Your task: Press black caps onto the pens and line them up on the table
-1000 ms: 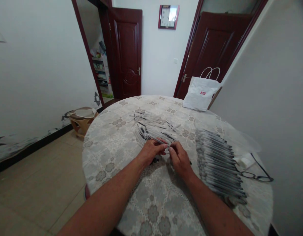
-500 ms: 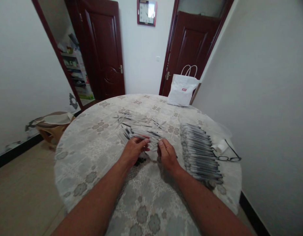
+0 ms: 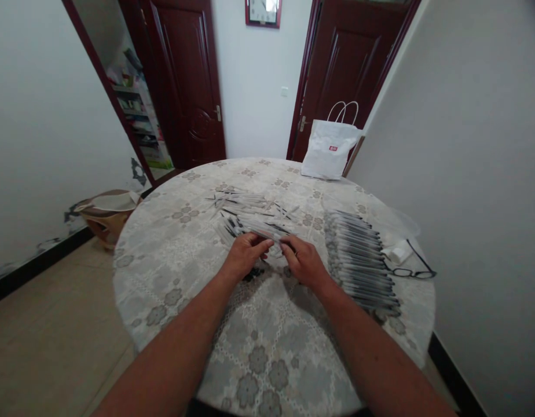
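Over the middle of the patterned tablecloth, my left hand [image 3: 246,253] is closed with thumb and fingers pinched on a slim, pale pen [image 3: 264,234]. My right hand [image 3: 306,260] is closed at the pen's right end, its fingertips close to those of the left. A loose pile of clear and white pen parts [image 3: 233,227] with dark ends lies just beyond both hands. Small black pieces [image 3: 252,274] sit partly hidden below my left hand. To the right, a long row of pens [image 3: 361,260] lies side by side, with dark tips pointing right.
Farther back lies another scatter of thin sticks [image 3: 241,200]. Black-framed glasses [image 3: 409,272] and a small white object [image 3: 399,252] rest beyond the pen row. A white paper bag [image 3: 330,152] stands at the far edge. A brown stool [image 3: 106,223] is left of the table.
My right hand has moved left, bringing its fingertips nearer to my left hand at the pen. The view has tipped slightly downward and left; the piles look unchanged.
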{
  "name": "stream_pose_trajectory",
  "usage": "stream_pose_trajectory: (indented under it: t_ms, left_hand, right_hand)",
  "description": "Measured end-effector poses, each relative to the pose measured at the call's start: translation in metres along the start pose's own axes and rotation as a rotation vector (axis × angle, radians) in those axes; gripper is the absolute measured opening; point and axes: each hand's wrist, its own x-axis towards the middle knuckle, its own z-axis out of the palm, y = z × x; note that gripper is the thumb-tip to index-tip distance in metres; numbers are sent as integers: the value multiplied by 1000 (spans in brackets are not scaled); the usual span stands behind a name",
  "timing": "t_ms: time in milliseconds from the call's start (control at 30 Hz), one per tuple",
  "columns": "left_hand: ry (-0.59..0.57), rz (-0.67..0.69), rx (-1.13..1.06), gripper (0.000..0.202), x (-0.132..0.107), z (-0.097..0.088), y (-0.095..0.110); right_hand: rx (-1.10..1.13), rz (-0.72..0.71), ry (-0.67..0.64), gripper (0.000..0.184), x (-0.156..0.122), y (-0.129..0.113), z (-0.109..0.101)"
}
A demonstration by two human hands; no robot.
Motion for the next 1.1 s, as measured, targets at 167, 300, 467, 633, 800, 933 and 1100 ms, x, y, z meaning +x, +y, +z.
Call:
stream_pose_trajectory:
  t_ms: [167, 300, 467, 633, 800, 933, 1100]
  left_hand:
    - [-24, 320, 597, 20, -1, 0, -19]
    - [-163, 426, 908, 25, -4, 6, -27]
    - [-226, 444, 1170, 22, -3, 22, -28]
    - [-190, 429, 1274, 15, 0, 35, -30]
    - [-189, 420, 1296, 12, -2, 36, -30]
    - [-191, 426, 1238, 12, -5, 31, -29]
    - [-1, 269, 660, 19, 0, 9, -19]
  right_hand:
    - [-171, 120, 356, 31, 4, 12, -12]
    - [-213, 80, 393, 29, 5, 19, -16]
    - [-249, 33, 374, 27, 4, 20, -14]
    - [-253, 0, 351, 26, 4, 21, -12]
    - [-241, -12, 341, 26, 4, 24, -10]
    - [-237, -3, 354, 26, 4, 24, -11]
    - [-210, -20, 374, 26, 3, 20, -12]
